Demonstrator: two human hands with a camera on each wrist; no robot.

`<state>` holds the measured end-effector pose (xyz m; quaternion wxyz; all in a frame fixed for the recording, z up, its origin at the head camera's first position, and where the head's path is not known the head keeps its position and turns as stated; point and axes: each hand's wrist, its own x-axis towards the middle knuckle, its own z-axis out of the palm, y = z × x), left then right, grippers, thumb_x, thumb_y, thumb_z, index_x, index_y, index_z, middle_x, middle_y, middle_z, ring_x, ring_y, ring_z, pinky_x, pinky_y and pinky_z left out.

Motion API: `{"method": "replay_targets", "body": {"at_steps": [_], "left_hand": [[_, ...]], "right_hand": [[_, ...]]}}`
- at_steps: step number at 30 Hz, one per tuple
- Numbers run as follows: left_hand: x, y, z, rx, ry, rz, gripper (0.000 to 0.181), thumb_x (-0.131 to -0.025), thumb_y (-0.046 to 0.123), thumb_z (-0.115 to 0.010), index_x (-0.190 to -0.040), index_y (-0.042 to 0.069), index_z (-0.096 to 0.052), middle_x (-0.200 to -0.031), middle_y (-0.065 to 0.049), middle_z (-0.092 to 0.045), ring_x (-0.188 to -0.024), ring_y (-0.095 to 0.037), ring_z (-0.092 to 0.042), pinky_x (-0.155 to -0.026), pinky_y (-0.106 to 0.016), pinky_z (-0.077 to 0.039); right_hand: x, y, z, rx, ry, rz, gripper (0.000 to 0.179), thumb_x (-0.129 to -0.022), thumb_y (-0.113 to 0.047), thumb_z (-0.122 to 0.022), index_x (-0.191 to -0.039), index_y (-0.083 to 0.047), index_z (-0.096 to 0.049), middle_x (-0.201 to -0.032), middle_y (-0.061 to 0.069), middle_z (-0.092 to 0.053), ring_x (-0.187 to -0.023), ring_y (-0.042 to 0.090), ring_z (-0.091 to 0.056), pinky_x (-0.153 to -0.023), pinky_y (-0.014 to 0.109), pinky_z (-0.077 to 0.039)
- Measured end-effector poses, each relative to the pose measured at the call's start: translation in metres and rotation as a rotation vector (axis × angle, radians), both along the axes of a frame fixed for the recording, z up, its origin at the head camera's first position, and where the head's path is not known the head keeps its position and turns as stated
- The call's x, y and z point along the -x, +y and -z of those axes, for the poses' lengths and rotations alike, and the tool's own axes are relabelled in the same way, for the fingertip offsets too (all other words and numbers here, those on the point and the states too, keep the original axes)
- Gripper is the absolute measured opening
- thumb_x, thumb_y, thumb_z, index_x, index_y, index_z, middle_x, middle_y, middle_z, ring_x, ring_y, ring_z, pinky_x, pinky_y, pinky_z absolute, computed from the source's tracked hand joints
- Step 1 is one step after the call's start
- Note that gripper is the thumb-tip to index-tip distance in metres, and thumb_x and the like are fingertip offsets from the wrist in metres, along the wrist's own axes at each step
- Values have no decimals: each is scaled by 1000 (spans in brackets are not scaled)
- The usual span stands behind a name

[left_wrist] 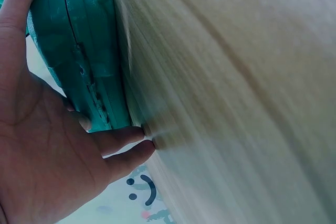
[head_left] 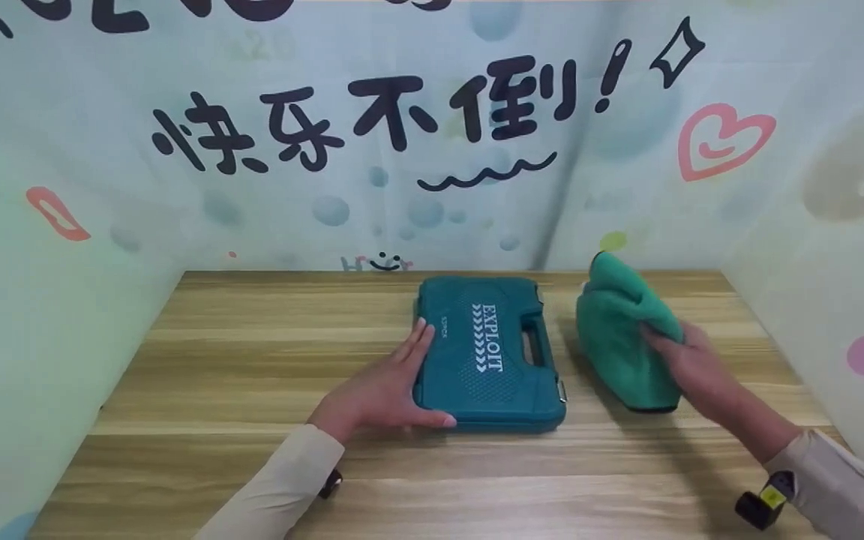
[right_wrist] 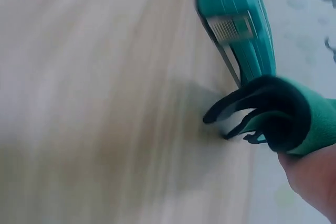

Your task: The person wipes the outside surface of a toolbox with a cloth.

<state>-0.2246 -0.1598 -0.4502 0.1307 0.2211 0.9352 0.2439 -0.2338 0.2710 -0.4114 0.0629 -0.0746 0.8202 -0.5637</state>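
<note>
A teal plastic tool case [head_left: 477,360] lies flat on the table, with white "EXPLOIT" lettering on its lid and its carry handle facing right. Against its left side and near corner rests my left hand [head_left: 391,386], the thumb along the near edge and the fingers spread and fairly straight. In the left wrist view, two fingertips [left_wrist: 142,148] reach down at the tabletop beside the case [left_wrist: 89,51]. My right hand [head_left: 702,367] grips a folded green cloth [head_left: 619,337] with dark edging, just right of the case. The right wrist view shows the cloth's rolled folds [right_wrist: 315,119] near a case latch [right_wrist: 231,28].
The wood-grain table [head_left: 237,360] meets a printed fabric backdrop [head_left: 289,217] at the back, with more fabric at both sides. A dark wrist device [head_left: 762,502] hangs under the right sleeve.
</note>
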Motion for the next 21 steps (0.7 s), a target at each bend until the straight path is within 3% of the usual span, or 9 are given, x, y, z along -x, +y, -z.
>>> {"method": "replay_targets", "body": {"at_steps": [2, 6, 9, 13, 15, 18, 21], "left_hand": [[0, 0, 0, -10, 6, 13, 134, -70, 83, -69, -164, 22, 5, -169, 4, 11, -151, -30, -19, -112, -49, -34], [1, 0, 0, -21, 19, 31, 133, -72, 81, -70, -165, 18, 2, -169, 2, 9, -150, -31, -20, -112, -48, -34], [0, -1, -1, -12, 22, 27, 133, -72, 81, -69, -165, 19, 2, -169, 2, 9, -150, -31, -20, -112, -48, -34], [-1, -1, -3, 1, 15, 22, 133, -71, 82, -69, -165, 20, 4, -169, 2, 9, -151, -31, -19, -111, -50, -35], [-1, -1, -3, 7, 11, 21, 134, -71, 82, -69, -164, 21, 4, -169, 2, 10, -151, -31, -18, -111, -50, -35], [0, 0, -3, 12, 0, 18, 134, -71, 83, -69, -164, 22, 6, -169, 2, 11, -151, -31, -18, -110, -51, -36], [0, 0, -3, 5, -5, 17, 134, -71, 82, -69, -164, 22, 5, -169, 2, 11, -151, -32, -20, -109, -52, -37]], "right_hand": [[9, 12, -3, -43, 60, 46, 65, -110, -40, -43, -149, 11, -36, -144, 27, -44, -130, 36, -43, -107, 60, -32], [31, 38, -6, -205, 258, 166, 47, -110, -25, -44, -134, 15, -51, -131, 30, -55, -116, 29, -54, -95, 45, -45], [48, 61, -7, -382, 468, 184, 36, -103, -3, -48, -136, 10, -53, -129, 31, -57, -110, 36, -56, -88, 51, -46], [62, 92, 0, -664, 701, 142, 70, -83, 20, -61, -148, -4, -47, -139, 30, -49, -107, 57, -53, -85, 75, -42], [67, 105, 5, -789, 764, 137, 83, -76, 21, -72, -149, -8, -46, -142, 28, -47, -107, 59, -53, -80, 78, -42], [72, 121, 16, -921, 832, 124, 87, -72, 17, -81, -148, -9, -48, -142, 24, -48, -109, 59, -54, -75, 77, -44], [76, 136, 27, -1016, 889, 55, 79, -75, 19, -75, -145, -8, -51, -141, 23, -49, -115, 56, -53, -76, 76, -45]]}}
